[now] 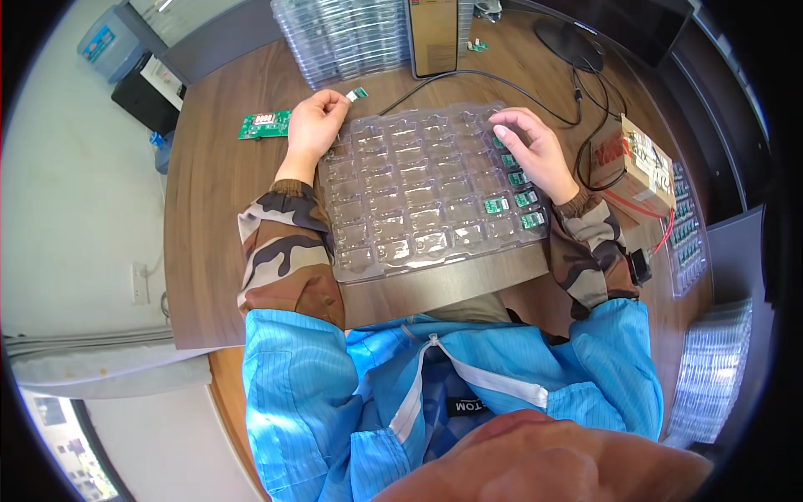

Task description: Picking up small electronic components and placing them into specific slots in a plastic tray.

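The left hand [314,125] pinches one small green board [357,94] at its fingertips. The right hand [535,151], fingers loosely together, rests on the clear tray [418,209], five boards [523,199] just beneath.

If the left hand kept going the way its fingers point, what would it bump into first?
The left hand, pinching a small green board, points up and right. Probably the black cable first, then the stack of clear trays; depth is unclear.

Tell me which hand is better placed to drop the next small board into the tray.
Left, probably. The left hand already pinches a small green board over the clear tray's far edge; the right hand holds nothing, fingers resting on the filled right column.
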### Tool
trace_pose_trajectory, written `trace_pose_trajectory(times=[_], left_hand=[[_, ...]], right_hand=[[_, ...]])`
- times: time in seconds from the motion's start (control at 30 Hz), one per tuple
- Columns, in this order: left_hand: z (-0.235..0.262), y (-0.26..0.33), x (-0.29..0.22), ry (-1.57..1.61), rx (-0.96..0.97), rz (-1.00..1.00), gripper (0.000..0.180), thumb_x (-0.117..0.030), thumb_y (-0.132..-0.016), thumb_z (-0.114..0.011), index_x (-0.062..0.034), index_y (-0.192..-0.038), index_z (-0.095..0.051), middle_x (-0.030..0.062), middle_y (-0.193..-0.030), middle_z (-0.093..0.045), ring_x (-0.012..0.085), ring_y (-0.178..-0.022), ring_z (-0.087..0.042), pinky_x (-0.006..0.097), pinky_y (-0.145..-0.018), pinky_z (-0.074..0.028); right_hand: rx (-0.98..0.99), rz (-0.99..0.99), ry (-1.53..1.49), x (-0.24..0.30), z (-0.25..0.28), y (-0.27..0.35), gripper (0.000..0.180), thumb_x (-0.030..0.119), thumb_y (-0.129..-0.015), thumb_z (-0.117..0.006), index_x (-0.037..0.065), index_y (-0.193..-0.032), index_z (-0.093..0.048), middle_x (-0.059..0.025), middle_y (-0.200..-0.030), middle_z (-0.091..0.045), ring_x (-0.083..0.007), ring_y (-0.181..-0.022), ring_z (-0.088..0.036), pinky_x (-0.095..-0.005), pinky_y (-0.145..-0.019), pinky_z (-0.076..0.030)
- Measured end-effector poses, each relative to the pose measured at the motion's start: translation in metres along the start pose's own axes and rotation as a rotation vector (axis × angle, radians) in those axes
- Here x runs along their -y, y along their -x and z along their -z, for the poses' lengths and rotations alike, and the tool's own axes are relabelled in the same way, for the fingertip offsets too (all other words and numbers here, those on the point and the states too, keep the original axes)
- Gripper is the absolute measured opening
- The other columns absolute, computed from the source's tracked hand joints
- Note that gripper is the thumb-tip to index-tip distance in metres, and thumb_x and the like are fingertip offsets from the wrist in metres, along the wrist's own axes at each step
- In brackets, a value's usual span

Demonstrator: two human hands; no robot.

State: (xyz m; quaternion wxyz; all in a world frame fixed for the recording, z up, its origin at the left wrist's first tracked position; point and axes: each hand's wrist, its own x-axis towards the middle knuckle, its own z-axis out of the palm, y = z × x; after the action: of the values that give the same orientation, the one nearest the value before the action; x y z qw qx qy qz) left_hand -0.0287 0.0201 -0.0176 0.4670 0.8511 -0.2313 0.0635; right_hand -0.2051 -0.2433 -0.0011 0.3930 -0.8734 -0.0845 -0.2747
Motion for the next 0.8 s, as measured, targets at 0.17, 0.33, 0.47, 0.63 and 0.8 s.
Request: trace_pose_trajectory(times=[0.17, 0.33, 0.47, 0.63, 0.8], left_hand=[[0.0005, 0.001, -0.0011, -0.009, -0.008, -0.011, 0.016, -0.02, -0.078, -0.058, -0.0046, -0.078, -0.061, -0.0046, -0.057, -0.051, 0.0035, -0.052, -0.043, 0.02, -0.049, -0.035], [0.0004, -0.0007, 0.0025, -0.01, -0.005, -0.004, 0.019, -0.025, -0.075, -0.058, -0.0069, -0.078, -0.062, 0.0014, -0.059, -0.056, 0.0115, -0.052, -0.049, 0.026, -0.053, -0.04], [0.0, 0.0, -0.0018, -0.039, -0.006, -0.006, 0.019, -0.025, -0.075, -0.058, -0.0069, -0.079, -0.062, 0.0012, -0.059, -0.056, 0.0112, -0.053, -0.049, 0.026, -0.053, -0.04], [0.0007, 0.0013, -0.0045, -0.042, 0.005, -0.002, 0.019, -0.025, -0.075, -0.058, -0.0068, -0.079, -0.062, 0.0012, -0.059, -0.056, 0.0111, -0.053, -0.049, 0.026, -0.053, -0.04], [0.0002, 0.0007, -0.0027, -0.053, 0.002, -0.035, 0.017, -0.021, -0.078, -0.057, -0.0047, -0.079, -0.061, -0.004, -0.057, -0.05, 0.0045, -0.052, -0.044, 0.021, -0.05, -0.036]], right_hand=[[0.056, -0.027, -0.124, -0.0007, -0.0022, -0.0001, 0.023, 0.022, -0.087, -0.048, 0.003, -0.095, -0.058, -0.007, -0.098, -0.054, -0.0186, -0.096, -0.049, -0.0274, -0.084, -0.037], [0.079, 0.011, -0.103, -0.0014, -0.0022, 0.0002, 0.029, 0.027, -0.09, -0.041, 0.003, -0.095, -0.058, -0.007, -0.099, -0.054, -0.0189, -0.098, -0.046, -0.0284, -0.086, -0.035], [0.09, 0.028, -0.042, -0.0067, -0.003, 0.001, 0.03, 0.028, -0.09, -0.04, 0.004, -0.095, -0.058, -0.0076, -0.099, -0.053, -0.0206, -0.098, -0.046, -0.0303, -0.087, -0.035], [0.092, 0.041, 0.009, -0.0074, -0.0033, 0.0025, 0.032, 0.031, -0.09, -0.038, 0.005, -0.096, -0.057, -0.0087, -0.1, -0.053, -0.0241, -0.1, -0.045, -0.033, -0.088, -0.034], [0.106, 0.031, 0.036, -0.0057, -0.0035, 0.0023, 0.035, 0.033, -0.09, -0.037, 0.006, -0.097, -0.057, -0.0095, -0.101, -0.053, -0.0253, -0.102, -0.045, -0.0336, -0.089, -0.034]])
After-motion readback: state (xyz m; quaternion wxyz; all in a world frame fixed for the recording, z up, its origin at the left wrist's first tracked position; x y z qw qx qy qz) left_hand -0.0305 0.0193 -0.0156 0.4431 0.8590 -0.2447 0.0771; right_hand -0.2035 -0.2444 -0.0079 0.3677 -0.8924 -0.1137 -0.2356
